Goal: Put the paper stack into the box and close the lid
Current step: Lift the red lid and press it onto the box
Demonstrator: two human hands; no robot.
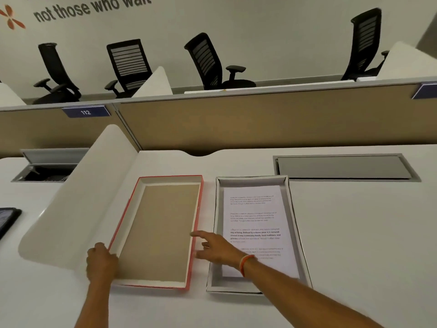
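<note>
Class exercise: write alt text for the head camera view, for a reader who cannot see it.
On a white desk, the paper stack lies inside a grey box. The red-edged lid lies upturned to its left: the left hand grips its near-left edge, the right hand reaches toward its right edge.

Printed paper stack (258, 229) lies inside grey box (294, 223); red-edged lid (156, 233) upturned, seemingly just beside.

Matt cardboard lid (156, 233) with red rim, smooth white printed paper stack (257, 230), glossy white desk (354, 233).
</note>
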